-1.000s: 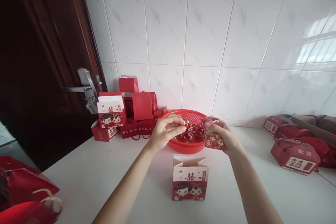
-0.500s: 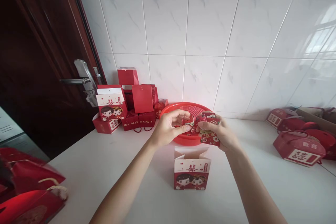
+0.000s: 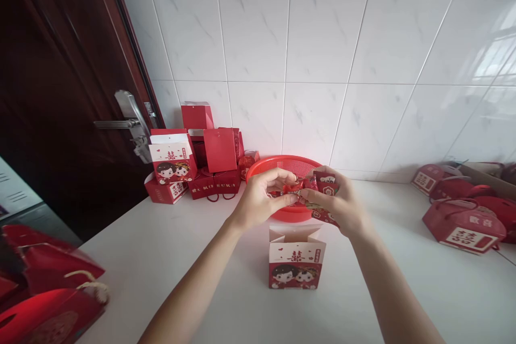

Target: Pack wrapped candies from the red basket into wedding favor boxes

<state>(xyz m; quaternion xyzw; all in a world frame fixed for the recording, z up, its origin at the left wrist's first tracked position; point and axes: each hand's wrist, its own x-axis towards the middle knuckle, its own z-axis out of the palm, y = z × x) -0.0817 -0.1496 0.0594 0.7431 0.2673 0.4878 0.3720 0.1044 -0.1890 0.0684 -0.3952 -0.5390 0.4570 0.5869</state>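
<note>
From the head view, you have both hands raised at the middle of the scene, fingertips close together over the red plastic basket (image 3: 286,216). Your left hand (image 3: 258,195) has thumb and fingers clamped on a small red wrapped piece (image 3: 293,188), held above the basket. Your right hand (image 3: 349,207) is clamped on a dark red printed packet (image 3: 323,215), thumb laid across it and fingers behind; the packet hangs tilted over the basket's right side. Another reddish wrapper shows between your hands, but you cannot tell from here which of them bears its weight.

Nearer to you, just in front of the basket, a small printed box (image 3: 296,266) stands upright on the white counter (image 3: 226,295), its top flaps unfolded and two cartoon faces towards you. Your wrists pass on either side of it, apart from it.

To your left, by the tiled wall (image 3: 258,27), stand stacked red boxes (image 3: 220,150) and a matching printed box (image 3: 171,164), with the dark door (image 3: 52,80) beyond. At the lower left you see red bags (image 3: 52,306) with a pale cord. Far to your right, a red six-sided box (image 3: 463,228) sits in front of other red boxes.
</note>
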